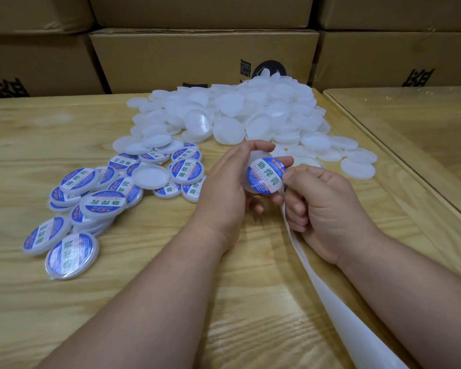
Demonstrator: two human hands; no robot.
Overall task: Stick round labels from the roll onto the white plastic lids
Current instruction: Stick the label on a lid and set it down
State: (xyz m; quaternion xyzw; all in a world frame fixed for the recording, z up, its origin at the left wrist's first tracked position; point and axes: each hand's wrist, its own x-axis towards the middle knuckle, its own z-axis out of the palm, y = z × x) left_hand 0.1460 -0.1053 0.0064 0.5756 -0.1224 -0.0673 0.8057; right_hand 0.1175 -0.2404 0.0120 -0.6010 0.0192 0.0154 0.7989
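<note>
Pale wood with a bold grain and a soft sheen forms the table (149,302) we work at. The heap of lids (240,113) before us is milky, half-clear plastic, smooth and faintly shiny. The lid (253,166) in our left hand (224,187) carries a glossy printed label (264,175) in blue, white and green, as do the labelled lids (104,198) at our left. A smooth, matt white paper strip (338,310) runs from our right hand (325,209). Behind stand matt brown cardboard boxes (202,57); a glassy sheet tops the neighbouring table (421,123).
</note>
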